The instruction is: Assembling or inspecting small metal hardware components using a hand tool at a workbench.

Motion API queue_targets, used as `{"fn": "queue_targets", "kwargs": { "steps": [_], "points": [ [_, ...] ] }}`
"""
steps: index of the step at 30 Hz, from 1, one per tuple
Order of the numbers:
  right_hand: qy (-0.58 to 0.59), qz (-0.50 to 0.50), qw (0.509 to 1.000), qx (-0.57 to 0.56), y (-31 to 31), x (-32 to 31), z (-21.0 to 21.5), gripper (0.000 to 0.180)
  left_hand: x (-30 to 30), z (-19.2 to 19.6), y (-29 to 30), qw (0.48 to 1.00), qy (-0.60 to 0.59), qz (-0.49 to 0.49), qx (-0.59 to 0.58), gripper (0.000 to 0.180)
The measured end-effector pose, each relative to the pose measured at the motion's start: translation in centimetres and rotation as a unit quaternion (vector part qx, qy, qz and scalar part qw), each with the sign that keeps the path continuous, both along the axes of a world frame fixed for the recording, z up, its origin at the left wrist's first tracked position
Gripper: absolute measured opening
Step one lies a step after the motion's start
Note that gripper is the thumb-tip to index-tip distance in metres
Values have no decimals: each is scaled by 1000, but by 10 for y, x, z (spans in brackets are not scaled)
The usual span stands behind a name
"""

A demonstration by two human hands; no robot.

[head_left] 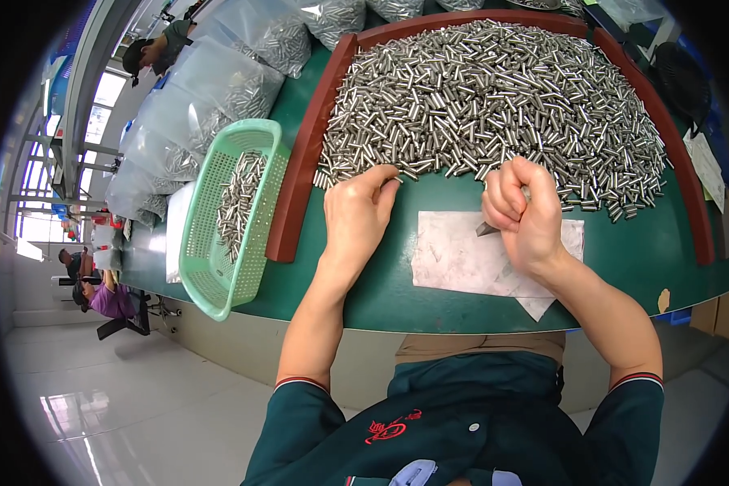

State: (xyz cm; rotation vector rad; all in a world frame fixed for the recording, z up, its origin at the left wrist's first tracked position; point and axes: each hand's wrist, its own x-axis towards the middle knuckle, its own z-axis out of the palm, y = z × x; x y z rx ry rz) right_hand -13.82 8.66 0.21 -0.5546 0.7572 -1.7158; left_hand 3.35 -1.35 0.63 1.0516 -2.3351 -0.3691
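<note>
A large heap of short silvery metal pins (494, 97) covers the far part of the green table (364, 283). My left hand (355, 212) is at the heap's near left edge, thumb and forefinger pinched on what looks like a single metal pin (397, 179). To the right, my right hand (528, 212) is closed in a fist above a stained white paper sheet (454, 263). From its lower left side sticks out a dark grey piece with a slanted end (486, 229); the fingers hide the rest of it.
A reddish-brown wooden frame (300, 178) borders the heap on its left, back and right. Left of it stands a green perforated basket (196, 251) with more pins. Clear plastic bags of pins (243, 89) line the far left. Other people (109, 300) are in the background.
</note>
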Motion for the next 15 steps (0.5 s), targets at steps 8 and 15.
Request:
{"fn": "queue_targets", "kwargs": {
  "steps": [8, 15],
  "points": [
    [4, -6, 1000, 1, -1, -1, 0, 36, 2, -5, -10, 993, -90, -63, -52, 8],
    [2, -5, 1000, -2, 0, -1, 0, 34, -3, 4, 1, 714, 256, -158, 632, 12]
  ]
}}
